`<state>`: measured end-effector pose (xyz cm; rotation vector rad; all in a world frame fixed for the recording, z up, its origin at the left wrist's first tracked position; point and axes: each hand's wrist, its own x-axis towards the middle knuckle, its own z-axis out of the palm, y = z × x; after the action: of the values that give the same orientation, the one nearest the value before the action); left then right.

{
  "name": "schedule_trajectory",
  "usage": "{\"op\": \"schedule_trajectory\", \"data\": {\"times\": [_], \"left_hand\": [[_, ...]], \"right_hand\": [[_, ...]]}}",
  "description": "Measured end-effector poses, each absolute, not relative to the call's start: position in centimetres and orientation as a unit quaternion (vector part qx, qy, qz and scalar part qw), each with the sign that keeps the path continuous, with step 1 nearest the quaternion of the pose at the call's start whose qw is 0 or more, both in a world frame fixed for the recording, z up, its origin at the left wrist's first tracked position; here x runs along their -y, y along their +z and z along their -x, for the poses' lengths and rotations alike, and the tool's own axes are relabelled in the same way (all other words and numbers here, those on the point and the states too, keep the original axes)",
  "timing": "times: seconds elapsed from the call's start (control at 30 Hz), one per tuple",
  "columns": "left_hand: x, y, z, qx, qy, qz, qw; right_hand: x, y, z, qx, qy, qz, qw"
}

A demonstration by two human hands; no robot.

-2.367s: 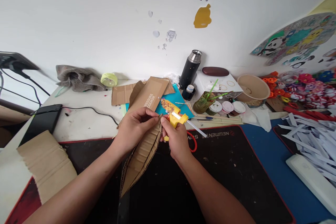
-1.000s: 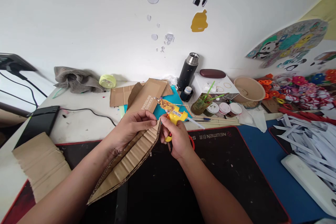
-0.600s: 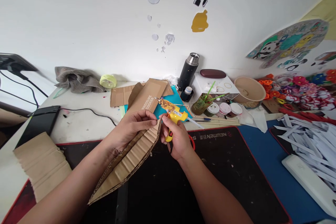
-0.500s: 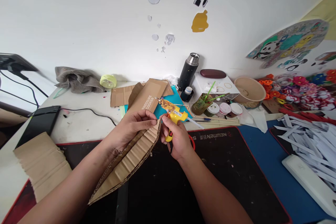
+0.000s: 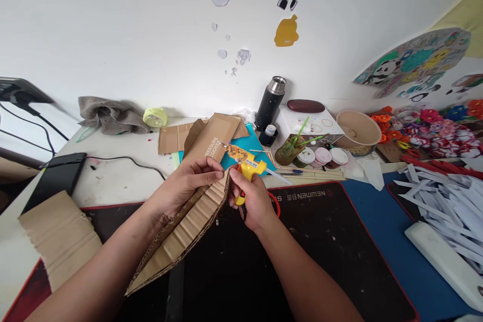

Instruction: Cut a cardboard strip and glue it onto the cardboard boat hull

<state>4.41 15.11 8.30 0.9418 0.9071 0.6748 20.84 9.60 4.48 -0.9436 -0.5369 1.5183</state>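
My left hand (image 5: 188, 186) pinches the upper tip of a long, pointed strip of corrugated cardboard (image 5: 181, 241), which slopes down over the black desk mat (image 5: 320, 241). My right hand (image 5: 252, 201) grips a yellow glue gun (image 5: 247, 168), and its forefinger and thumb also press on the same cardboard tip. The gun's nozzle points up and left, past the tip; a clear glue stick juts from its back.
Behind the hands lie flat cardboard pieces (image 5: 211, 136), a teal sheet, a black flask (image 5: 269, 103), a jar of green brushes (image 5: 289, 151) and small paint pots. A phone (image 5: 56, 176) and cable sit left, torn cardboard (image 5: 56, 236) front left, white paper strips (image 5: 445, 196) right.
Since 2.4 s ago the cardboard strip swung from hanging steeply to sloping down left. In the last second both hands and the glue gun shifted slightly up and left.
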Motion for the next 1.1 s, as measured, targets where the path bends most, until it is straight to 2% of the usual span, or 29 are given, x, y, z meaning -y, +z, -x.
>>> {"op": "schedule_trajectory", "data": {"times": [0.83, 1.1], "left_hand": [[-15.5, 9.2, -4.1, -0.449, 0.377, -0.409, 0.7], [-15.6, 9.2, -4.0, -0.466, 0.419, -0.453, 0.634]], "right_hand": [[-9.3, 4.4, -20.2, 0.24, 0.672, 0.409, 0.569], [-9.3, 4.7, -20.2, 0.24, 0.645, 0.414, 0.596]]}}
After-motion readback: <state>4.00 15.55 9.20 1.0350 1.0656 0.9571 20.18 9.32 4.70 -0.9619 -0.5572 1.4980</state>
